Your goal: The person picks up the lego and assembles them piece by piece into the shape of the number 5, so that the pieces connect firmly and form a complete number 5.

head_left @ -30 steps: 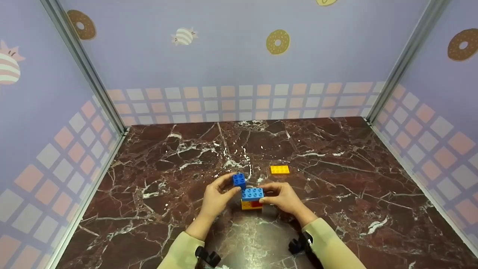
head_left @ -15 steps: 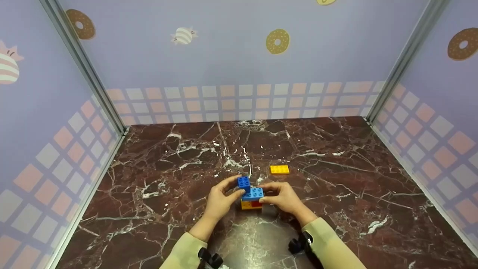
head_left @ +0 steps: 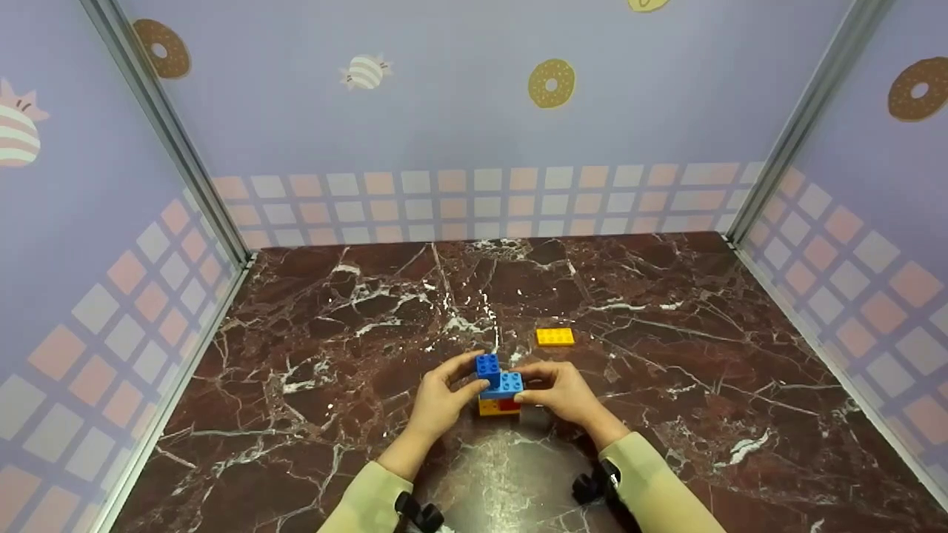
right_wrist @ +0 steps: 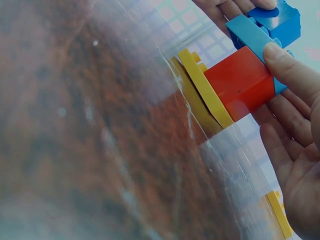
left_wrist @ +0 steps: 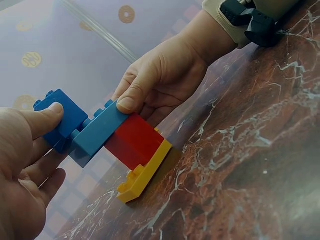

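Observation:
A dark blue building brick (head_left: 487, 368) is pinched between the thumb and fingers of my left hand (head_left: 437, 403). It sits over the left end of a longer light blue brick (head_left: 512, 382), and light blue studs show at its lower edge in the left wrist view. My right hand (head_left: 566, 392) grips the right end of the light blue brick, thumb on the near side. Below that, a red brick (left_wrist: 137, 142) stands on a flat yellow plate (left_wrist: 145, 175), whose left studs are uncovered. My fingers hide the far side of the stack.
Beyond the stack, to the right, a loose yellow plate (head_left: 555, 337) lies studs up on the dark red marbled table (head_left: 652, 296). Patterned lilac panels (head_left: 459, 133) with metal corner posts enclose the table at the back and both sides.
My left hand has moved right and slightly toward me, bringing the dark blue brick over the light blue brick's left end. The right hand and the stack have stayed put.

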Demonstrator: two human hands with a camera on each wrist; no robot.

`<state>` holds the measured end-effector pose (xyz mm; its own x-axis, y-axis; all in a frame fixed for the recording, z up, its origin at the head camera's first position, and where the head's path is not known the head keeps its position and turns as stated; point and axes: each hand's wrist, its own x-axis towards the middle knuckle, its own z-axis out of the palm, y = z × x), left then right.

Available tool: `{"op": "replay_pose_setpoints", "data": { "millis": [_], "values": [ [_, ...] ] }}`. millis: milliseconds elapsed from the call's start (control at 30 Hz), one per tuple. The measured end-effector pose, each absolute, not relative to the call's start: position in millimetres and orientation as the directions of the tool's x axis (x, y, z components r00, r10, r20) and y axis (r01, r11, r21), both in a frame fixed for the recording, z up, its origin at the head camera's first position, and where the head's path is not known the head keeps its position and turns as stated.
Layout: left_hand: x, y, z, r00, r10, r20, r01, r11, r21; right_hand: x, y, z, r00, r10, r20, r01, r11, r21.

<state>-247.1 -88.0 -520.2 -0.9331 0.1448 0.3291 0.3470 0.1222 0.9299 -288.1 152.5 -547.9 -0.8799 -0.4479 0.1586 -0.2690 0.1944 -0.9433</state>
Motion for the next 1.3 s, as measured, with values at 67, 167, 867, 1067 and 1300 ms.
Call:
{"op": "replay_pose_setpoints", "data": {
  "millis": [67, 167, 867, 1067, 1300],
  "values": [
    [-247.3, -87.8, -520.8, -0.933, 0.152, 0.328, 0.346, 0.113, 0.932, -288.0, 152.8, -548.1, -0.879, -0.449, 0.159, -0.268, 0.19, -0.945],
    [-247.2, -87.6, -520.9, -0.931, 0.159, 0.328, 0.346, 0.104, 0.932, -287.6, 153.2, -547.9, -0.88, -0.447, 0.159, -0.268, 0.191, -0.944],
    [-245.1, -90.3, -524.8, -0.884, 0.187, 0.427, 0.466, 0.304, 0.831, -287.3, 153.5, -549.1, -0.876, -0.452, 0.167, -0.279, 0.193, -0.941],
    [-244.8, -90.6, -524.5, -0.878, 0.191, 0.439, 0.478, 0.316, 0.82, -286.9, 153.3, -547.6, -0.876, -0.451, 0.172, -0.281, 0.186, -0.941],
    [-243.8, -89.9, -526.6, -0.87, 0.185, 0.456, 0.493, 0.328, 0.806, -285.7, 152.6, -546.8, -0.879, -0.446, 0.166, -0.274, 0.19, -0.943]
  ]
}}
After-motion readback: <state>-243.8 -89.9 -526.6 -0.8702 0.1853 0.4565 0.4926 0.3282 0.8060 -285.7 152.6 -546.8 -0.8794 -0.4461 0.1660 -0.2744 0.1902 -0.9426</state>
